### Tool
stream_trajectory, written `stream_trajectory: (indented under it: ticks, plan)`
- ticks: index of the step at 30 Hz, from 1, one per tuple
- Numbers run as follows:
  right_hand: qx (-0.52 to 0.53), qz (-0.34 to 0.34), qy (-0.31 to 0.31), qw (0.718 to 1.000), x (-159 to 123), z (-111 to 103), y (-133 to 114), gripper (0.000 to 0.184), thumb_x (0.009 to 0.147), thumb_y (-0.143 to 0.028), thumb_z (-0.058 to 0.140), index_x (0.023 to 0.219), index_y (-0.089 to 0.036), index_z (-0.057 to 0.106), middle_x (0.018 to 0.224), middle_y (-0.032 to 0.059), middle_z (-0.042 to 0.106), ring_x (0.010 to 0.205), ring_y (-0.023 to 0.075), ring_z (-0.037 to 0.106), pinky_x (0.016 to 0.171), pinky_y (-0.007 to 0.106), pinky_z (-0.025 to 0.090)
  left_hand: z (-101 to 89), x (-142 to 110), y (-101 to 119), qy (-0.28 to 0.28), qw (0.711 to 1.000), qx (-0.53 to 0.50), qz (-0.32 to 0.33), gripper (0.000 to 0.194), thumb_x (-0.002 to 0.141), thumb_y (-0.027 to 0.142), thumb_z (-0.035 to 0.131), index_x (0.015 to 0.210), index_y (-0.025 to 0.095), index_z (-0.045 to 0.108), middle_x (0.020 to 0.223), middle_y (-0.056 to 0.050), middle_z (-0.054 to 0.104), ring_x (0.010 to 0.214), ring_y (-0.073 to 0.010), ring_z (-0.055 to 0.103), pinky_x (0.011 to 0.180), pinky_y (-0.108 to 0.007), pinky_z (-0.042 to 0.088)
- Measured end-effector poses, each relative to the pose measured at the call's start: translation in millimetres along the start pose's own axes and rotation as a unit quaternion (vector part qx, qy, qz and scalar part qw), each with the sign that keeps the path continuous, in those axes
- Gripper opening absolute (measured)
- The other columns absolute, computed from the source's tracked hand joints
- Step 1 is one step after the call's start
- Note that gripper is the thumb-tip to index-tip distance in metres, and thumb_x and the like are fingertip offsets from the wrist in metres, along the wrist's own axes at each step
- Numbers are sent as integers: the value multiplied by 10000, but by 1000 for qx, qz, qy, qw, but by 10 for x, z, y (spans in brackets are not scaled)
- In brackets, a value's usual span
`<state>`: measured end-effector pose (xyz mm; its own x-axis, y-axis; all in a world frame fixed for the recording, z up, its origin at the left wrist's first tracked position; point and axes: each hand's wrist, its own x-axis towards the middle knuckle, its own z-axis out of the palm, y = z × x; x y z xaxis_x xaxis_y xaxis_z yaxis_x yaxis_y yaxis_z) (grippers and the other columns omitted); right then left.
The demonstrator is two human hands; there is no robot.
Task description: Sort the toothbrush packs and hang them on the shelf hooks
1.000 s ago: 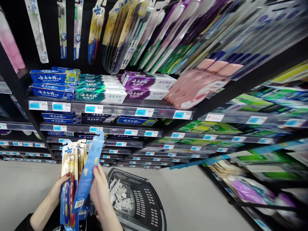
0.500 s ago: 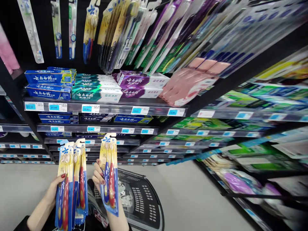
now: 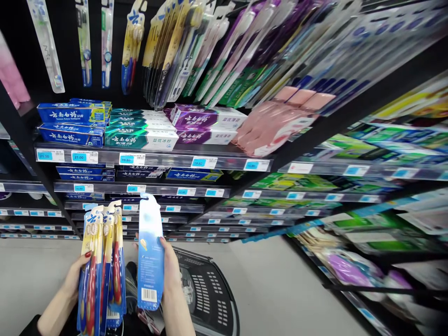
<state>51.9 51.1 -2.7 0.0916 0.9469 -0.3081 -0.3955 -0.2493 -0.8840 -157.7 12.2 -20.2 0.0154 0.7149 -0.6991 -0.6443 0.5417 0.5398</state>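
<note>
Several toothbrush packs (image 3: pixel 91 275) with yellow-and-blue cards are gripped upright by my left hand (image 3: pixel 75 273), thumb across the front one. Red and blue brush handles show through their clear fronts. My right hand (image 3: pixel 168 261) is closed on a single toothbrush pack (image 3: pixel 151 261), whose blue-and-white printed back faces me, barcode at the bottom. Its fingers are mostly hidden behind the card. The two hands are side by side, a small gap between their packs. One matching pack (image 3: pixel 133 46) hangs on the rack above.
Ahead is a shelf (image 3: pixel 168 161) with blue, green and purple toothpaste boxes (image 3: pixel 140 135) and price tags. Toothbrush packs (image 3: pixel 217 56) hang above it. A dark shopping basket (image 3: pixel 213 289) is below my right hand. Pink packages (image 3: pixel 271 126) hang at the shelf's right.
My right hand has turned its pack round, from the brush side to the printed back, and shifted it slightly left. The left hand's packs have moved slightly left.
</note>
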Motion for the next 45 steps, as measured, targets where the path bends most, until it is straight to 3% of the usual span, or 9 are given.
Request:
stream_trajectory:
  ticks: [4, 11, 16, 20, 26, 32, 36, 41, 45]
  plan:
    - [95, 136, -99, 981, -18, 31, -79, 595, 762, -641, 265, 936, -180, 598, 872, 110, 655, 766, 252, 626, 628, 387, 478, 1, -27, 7, -14, 1000, -21, -3, 91, 657, 168, 614, 729, 113, 611, 569, -57, 697, 514, -229, 653, 545, -348, 539]
    - [124, 152, -157, 968, -27, -15, 99, 385, 739, -486, 459, 853, -161, 632, 791, 76, 624, 602, 158, 546, 611, 306, 457, -58, -48, 15, -21, 997, -74, 17, 77, 581, 142, 654, 651, 145, 622, 520, -22, 686, 577, -254, 668, 614, -362, 543]
    - [-9, 36, -49, 998, 82, 26, 230, 299, 715, -417, 559, 862, -161, 604, 666, 29, 583, 521, 136, 494, 533, 285, 429, -154, 15, 10, -26, 997, -67, 3, 68, 553, 154, 657, 613, 137, 630, 508, -43, 682, 561, -271, 664, 621, -398, 542]
    - [-123, -33, 13, 992, 100, 95, 257, 287, 640, -386, 653, 785, -162, 546, 690, 31, 607, 594, 169, 548, 574, 286, 427, -136, 22, -15, -27, 998, -64, 6, 84, 568, 168, 644, 645, 134, 635, 538, -57, 692, 615, -287, 669, 633, -408, 541]
    - [-366, -130, 58, 920, -74, 284, 226, 174, 776, -375, 504, 779, -205, 468, 596, -5, 590, 531, 177, 553, 505, 245, 370, -58, 10, -62, -17, 1000, -1, 15, 172, 574, 144, 655, 743, 128, 629, 601, -45, 704, 570, -249, 663, 613, -372, 539]
    - [-413, -146, 52, 898, -60, 262, 330, 156, 820, -325, 416, 878, -194, 476, 638, 30, 618, 568, 207, 588, 525, 260, 382, 9, -48, -67, -9, 1000, 20, 8, 231, 566, 152, 677, 781, 133, 595, 670, -68, 713, 667, -268, 672, 616, -345, 528]
    - [-382, -123, 67, 913, -48, 207, 368, 243, 817, -345, 421, 954, -171, 521, 743, 66, 644, 664, 220, 607, 594, 277, 410, 28, -50, -101, -11, 999, 19, 24, 315, 551, 149, 665, 856, 140, 583, 663, -46, 711, 687, -271, 669, 620, -346, 522]
    - [-259, -88, -1, 962, -64, 284, 558, 323, 782, -332, 488, 1056, -162, 499, 906, 80, 653, 794, 213, 608, 684, 292, 445, 15, 10, -136, -33, 999, 17, 23, 398, 547, 160, 656, 935, 140, 570, 676, -47, 712, 650, -272, 668, 617, -369, 520]
    - [-153, -52, -29, 986, 9, 329, 687, 373, 787, -393, 473, 1099, -189, 493, 1016, 63, 630, 919, 208, 584, 764, 298, 442, 9, 49, -131, -40, 999, 29, 21, 311, 555, 191, 665, 847, 147, 566, 655, -41, 706, 615, -262, 663, 583, -362, 518]
